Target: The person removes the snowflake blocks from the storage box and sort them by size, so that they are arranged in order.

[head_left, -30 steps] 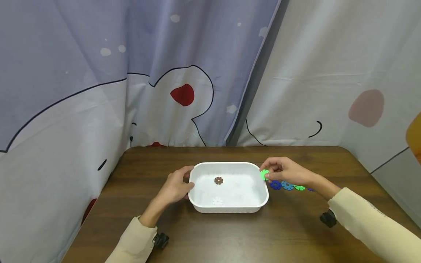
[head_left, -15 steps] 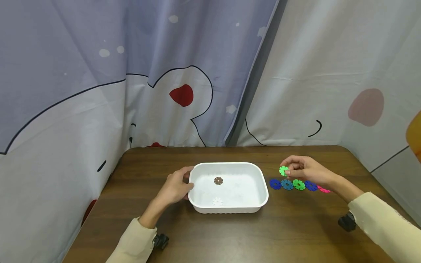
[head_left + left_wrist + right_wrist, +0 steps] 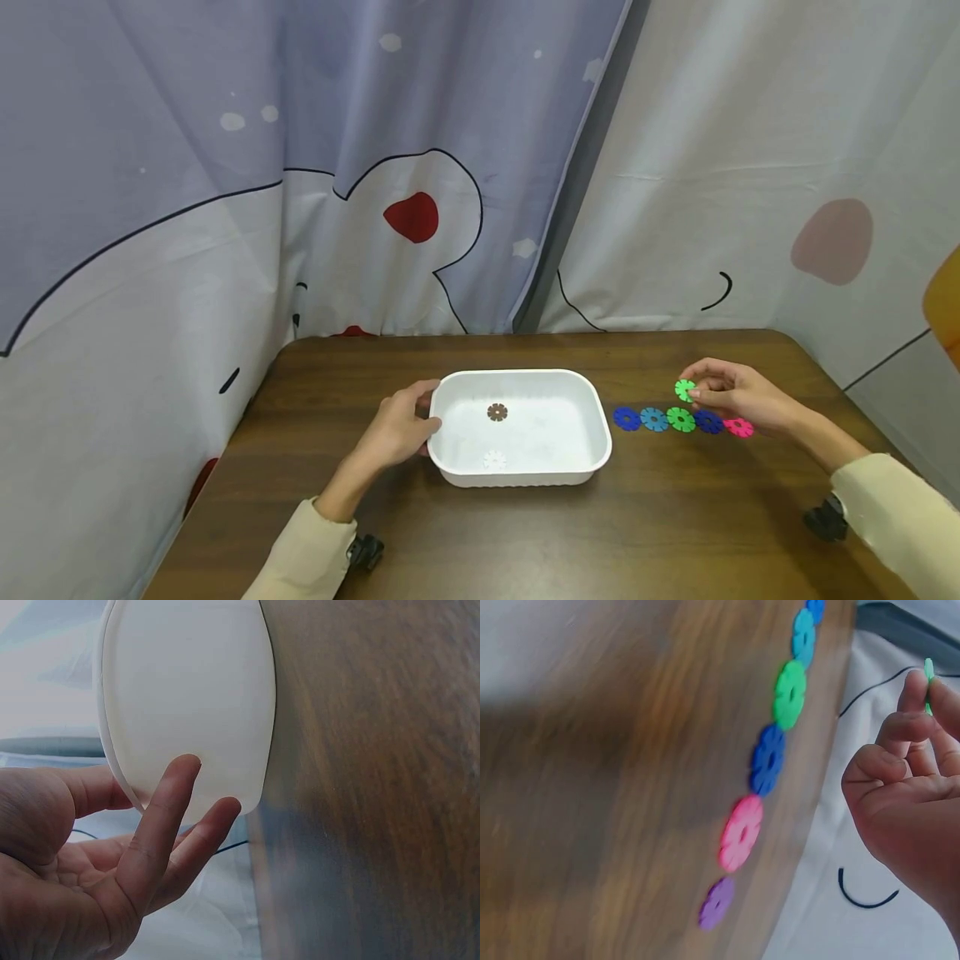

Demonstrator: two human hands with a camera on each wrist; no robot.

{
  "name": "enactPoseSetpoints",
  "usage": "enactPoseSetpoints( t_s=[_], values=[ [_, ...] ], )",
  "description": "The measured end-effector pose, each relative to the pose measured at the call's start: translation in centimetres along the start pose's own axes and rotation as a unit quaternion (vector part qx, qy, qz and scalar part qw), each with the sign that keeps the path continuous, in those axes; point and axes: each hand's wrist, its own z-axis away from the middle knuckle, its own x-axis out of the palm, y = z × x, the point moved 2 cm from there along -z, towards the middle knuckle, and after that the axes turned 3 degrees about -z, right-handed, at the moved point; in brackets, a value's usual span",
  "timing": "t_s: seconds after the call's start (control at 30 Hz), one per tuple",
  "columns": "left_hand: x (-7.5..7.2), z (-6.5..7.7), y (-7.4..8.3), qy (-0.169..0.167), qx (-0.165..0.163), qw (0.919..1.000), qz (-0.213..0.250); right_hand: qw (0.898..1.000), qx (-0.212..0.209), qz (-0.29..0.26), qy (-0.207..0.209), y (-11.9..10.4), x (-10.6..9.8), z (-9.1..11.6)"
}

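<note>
My right hand [image 3: 738, 398] pinches a green notched plastic disc [image 3: 684, 390] between thumb and fingertips, above the table. In the right wrist view this disc [image 3: 928, 669] shows edge-on. Below that hand runs a row of similar discs: blue [image 3: 627, 418], light blue [image 3: 654, 419], green [image 3: 681, 419], dark blue [image 3: 708, 422] and pink [image 3: 738, 427]. A purple disc [image 3: 717, 903] ends the row in the right wrist view. My left hand [image 3: 401, 429] grips the left end of a white plastic tub [image 3: 521, 479], its fingers [image 3: 165, 817] against the outer wall.
Inside the tub lie a brown disc [image 3: 497, 412] and a white disc [image 3: 494, 460]. All stands on a dark wooden table [image 3: 540, 542]. A patterned curtain [image 3: 390, 275] hangs behind its far edge.
My right hand has carried the green disc rightward from the tub's right rim to over the right part of the row, uncovering more discs. The left hand stays on the tub.
</note>
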Motion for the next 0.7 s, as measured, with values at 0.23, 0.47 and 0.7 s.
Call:
enactPoseSetpoints(
  t_s=[0.23, 0.47, 0.7],
  values=[
    [0.1, 0.0, 0.1, -0.001, -0.004, 1.0, 0.001, 0.999, 0.012, 0.033, 0.023, 1.5, -1.6, 1.7],
    [0.0, 0.0, 0.2, 0.001, -0.002, 1.0, 0.003, 0.998, 0.019, 0.035, 0.052, 3.3, -3.1, 3.2],
    [-0.1, 0.2, 0.1, 0.0, -0.002, 0.9999, 0.01, 0.996, 0.029, 0.039, 0.074, 4.8, -4.9, 4.5]
  ],
)
